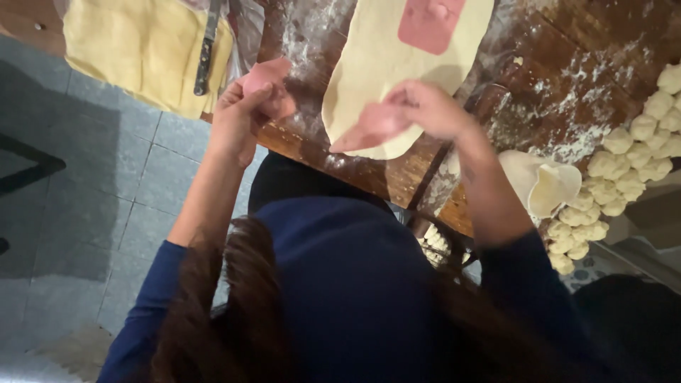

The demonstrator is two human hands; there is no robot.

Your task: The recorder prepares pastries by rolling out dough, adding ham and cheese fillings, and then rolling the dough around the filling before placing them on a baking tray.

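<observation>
a dark wooden table (pixel 567 42), dusted white with flour, fills the upper part of the view from twelve to three o'clock, floured probably so that dough does not stick. on it, at twelve o'clock, a long rolled sheet of dough (pixel 369 78) is laid flat, and one pink slice of meat (pixel 429 25) is already set on its far end, seemingly so that the sheet can be covered piece by piece. at eleven o'clock a stack of yellow sheets (pixel 135 50) is kept in clear plastic wrapping, with a dark-handled knife (pixel 206 57) resting across it. at three o'clock a heap of small dough balls (pixel 624 163) is piled at the table edge, with a folded pale round of dough (pixel 546 184) beside it. a second pink slice (pixel 369 128) is pinched in the closed fingers of the right hand (pixel 433 110), just over the near end of the sheet. a third slice (pixel 268 81) is gripped in the left hand (pixel 237 113), held up beside the table edge. no labels or signs can be made out.
</observation>
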